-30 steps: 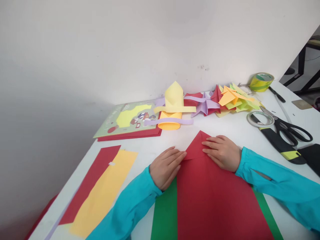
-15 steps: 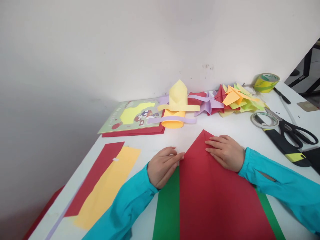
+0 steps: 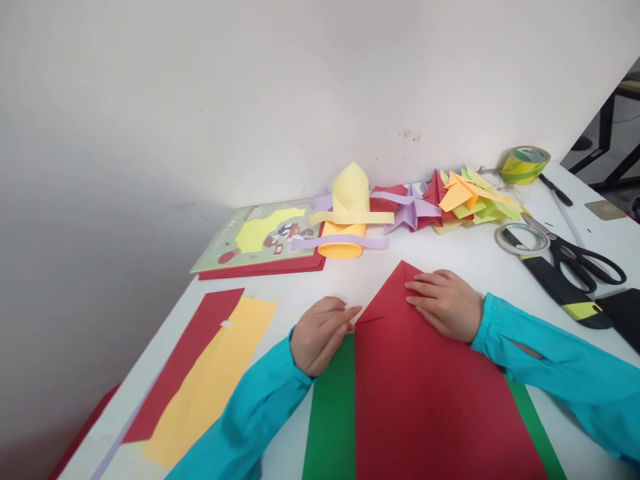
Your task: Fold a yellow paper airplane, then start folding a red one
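Observation:
A large sheet of red paper [image 3: 430,393] lies on a green sheet [image 3: 327,413], its far end folded to a point. My right hand [image 3: 445,303] rests on the red paper near that point, fingers stretched out and pressing it flat. Beside the paper's left corner is my left hand [image 3: 323,333], fingers partly extended, with the fingertips close to the folded edge and nothing visible between them. A short crease runs inward from that corner.
Red and orange paper pieces [image 3: 213,380] lie at left. Behind stand a paper pad [image 3: 215,250], a yellow-orange paper tube [image 3: 343,240] and folded paper shapes [image 3: 460,200]. At right are scissors [image 3: 580,260], white tape [image 3: 523,238], a black cutter [image 3: 560,287] and yellow tape [image 3: 525,165].
My left fingertips have come slightly away from the red paper's left corner, where a crease now shows more clearly. My right hand stays on the paper. The view has shifted a little.

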The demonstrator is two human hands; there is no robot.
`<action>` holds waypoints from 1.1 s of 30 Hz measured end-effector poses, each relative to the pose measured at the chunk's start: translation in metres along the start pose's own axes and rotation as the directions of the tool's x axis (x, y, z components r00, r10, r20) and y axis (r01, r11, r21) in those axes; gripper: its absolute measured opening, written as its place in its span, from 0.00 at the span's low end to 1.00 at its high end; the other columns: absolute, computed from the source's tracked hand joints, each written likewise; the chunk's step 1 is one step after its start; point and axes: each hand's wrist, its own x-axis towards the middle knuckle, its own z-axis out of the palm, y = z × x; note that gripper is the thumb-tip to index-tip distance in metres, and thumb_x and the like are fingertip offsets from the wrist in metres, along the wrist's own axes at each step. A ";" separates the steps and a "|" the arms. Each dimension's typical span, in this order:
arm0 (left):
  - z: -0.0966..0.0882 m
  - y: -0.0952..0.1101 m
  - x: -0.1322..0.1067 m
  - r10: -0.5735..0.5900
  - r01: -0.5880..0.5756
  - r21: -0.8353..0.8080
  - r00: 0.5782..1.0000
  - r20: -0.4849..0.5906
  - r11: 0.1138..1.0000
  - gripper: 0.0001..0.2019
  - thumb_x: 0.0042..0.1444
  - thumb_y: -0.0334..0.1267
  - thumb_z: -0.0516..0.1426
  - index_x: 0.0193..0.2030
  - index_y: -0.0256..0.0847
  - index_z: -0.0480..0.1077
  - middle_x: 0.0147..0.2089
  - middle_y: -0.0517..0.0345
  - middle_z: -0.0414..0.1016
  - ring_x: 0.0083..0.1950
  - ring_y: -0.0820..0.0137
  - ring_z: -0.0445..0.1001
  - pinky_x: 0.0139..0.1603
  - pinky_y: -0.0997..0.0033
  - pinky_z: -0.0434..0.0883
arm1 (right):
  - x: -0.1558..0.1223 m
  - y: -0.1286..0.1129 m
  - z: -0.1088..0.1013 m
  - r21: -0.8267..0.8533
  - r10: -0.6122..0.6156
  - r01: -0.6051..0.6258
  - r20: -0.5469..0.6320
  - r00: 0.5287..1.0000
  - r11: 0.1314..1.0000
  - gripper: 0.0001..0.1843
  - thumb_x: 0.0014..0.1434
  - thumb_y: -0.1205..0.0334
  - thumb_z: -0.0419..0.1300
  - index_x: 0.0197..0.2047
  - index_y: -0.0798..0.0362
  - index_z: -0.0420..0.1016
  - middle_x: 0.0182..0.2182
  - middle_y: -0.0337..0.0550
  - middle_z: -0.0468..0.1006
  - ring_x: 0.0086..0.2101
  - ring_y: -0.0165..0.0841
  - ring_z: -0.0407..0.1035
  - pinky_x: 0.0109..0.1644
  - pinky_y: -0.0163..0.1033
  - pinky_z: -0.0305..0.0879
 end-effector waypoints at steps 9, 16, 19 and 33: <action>0.030 -0.019 0.067 0.070 -0.079 0.180 0.996 0.055 0.980 0.15 0.61 0.28 0.48 0.53 0.35 0.68 0.48 0.44 0.75 0.46 0.62 0.70 0.45 0.59 0.74 | 0.002 0.000 0.006 -0.042 0.019 -0.022 -0.061 0.998 0.999 0.14 0.65 0.63 0.51 0.43 0.51 0.79 0.48 0.44 0.79 0.47 0.39 0.70 0.47 0.47 0.62; 0.065 -0.043 0.082 0.106 -0.123 0.268 0.991 0.077 0.955 0.14 0.59 0.27 0.48 0.46 0.32 0.72 0.50 0.41 0.76 0.44 0.61 0.72 0.44 0.57 0.75 | 0.002 0.001 0.007 -0.044 0.006 -0.009 -0.074 0.997 0.999 0.14 0.65 0.63 0.51 0.42 0.51 0.79 0.47 0.45 0.79 0.47 0.40 0.70 0.47 0.47 0.65; 0.067 -0.042 0.077 0.100 -0.117 0.283 0.992 0.073 0.952 0.15 0.58 0.27 0.48 0.48 0.32 0.71 0.52 0.42 0.75 0.47 0.60 0.71 0.44 0.55 0.75 | 0.002 0.000 0.008 -0.041 -0.017 0.013 -0.081 0.997 0.999 0.14 0.65 0.63 0.51 0.42 0.52 0.79 0.47 0.47 0.78 0.47 0.41 0.70 0.47 0.47 0.67; 0.066 -0.033 0.080 -0.016 -0.048 0.366 0.985 0.171 0.929 0.16 0.55 0.26 0.48 0.49 0.33 0.69 0.55 0.43 0.73 0.51 0.57 0.70 0.47 0.55 0.72 | 0.002 0.001 0.010 -0.042 -0.066 0.063 -0.085 0.994 0.997 0.13 0.65 0.65 0.52 0.42 0.55 0.79 0.45 0.47 0.79 0.48 0.43 0.70 0.46 0.48 0.70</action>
